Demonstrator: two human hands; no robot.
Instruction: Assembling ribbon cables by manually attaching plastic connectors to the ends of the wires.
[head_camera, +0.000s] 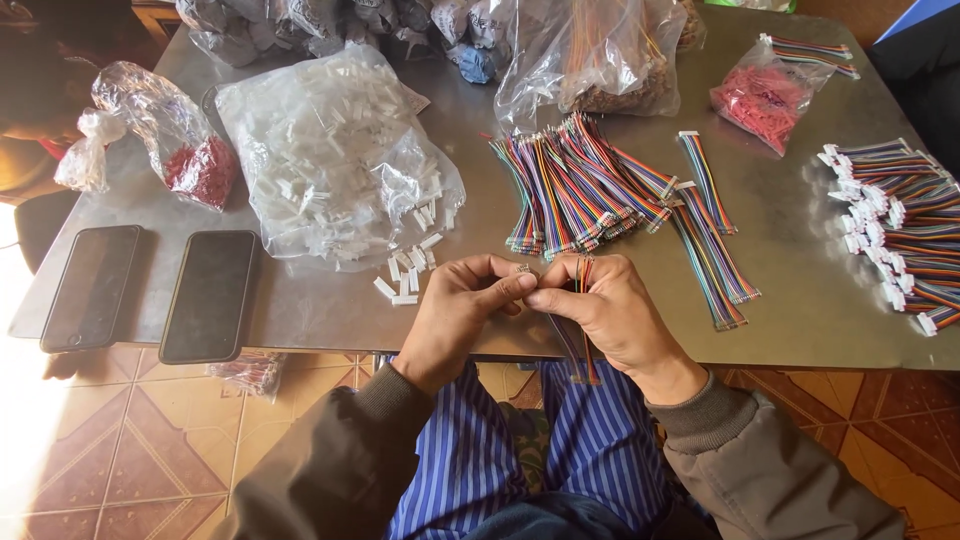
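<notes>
Left hand: fingertips pinched on a small white connector, at the table's near edge.
Right hand: grasping a rainbow ribbon cable, its end meeting the connector.
Loose connectors: beside clear bag.
Cable pile: behind hands.
2 phones: far left.

A grey metal table fills the upper view. Below it lies a floor of orange-brown patterned tiles, with bright sunlight falling across the left side.
</notes>
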